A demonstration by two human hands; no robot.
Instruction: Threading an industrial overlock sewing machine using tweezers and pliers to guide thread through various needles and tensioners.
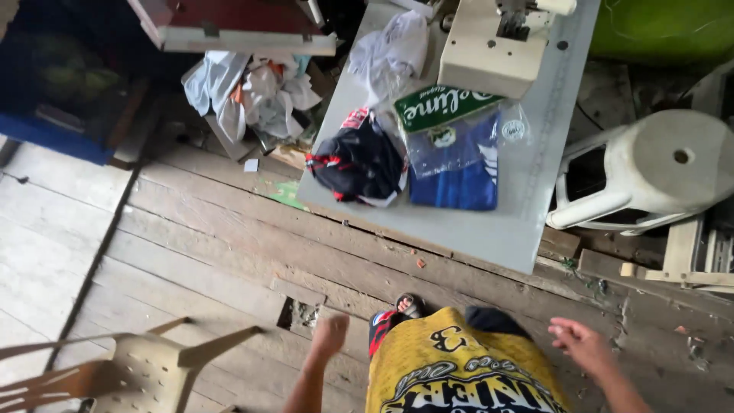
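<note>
Two bare hands hung over the plank floor (191, 260), both empty. At far left a tan plastic chair (130, 367) lay tipped on the boards. Right of it the left hand (330, 334) was loosely closed, fingers curled in, grasping nothing, just right of a small hole (300, 312) in the floor. Between the hands showed a yellow shirt (459, 371) and a sandalled foot (409, 306). The right hand (582, 346) was released, fingers slack and spread, touching nothing.

Ahead, well apart from both hands, stood a grey tabletop (527, 191). Beyond its left edge a heap of pale cloth (252, 92) lay on the floor. On the tabletop, from left, lay a dark bundled garment (355, 160) with red and white trim, then, just beside it, a blue garment in a clear bag (455, 164) with a green header. Behind these sat white cloth (390, 50) and a cream sewing machine (497, 46). At far right a white plastic stool (650, 172) lay on its side.
</note>
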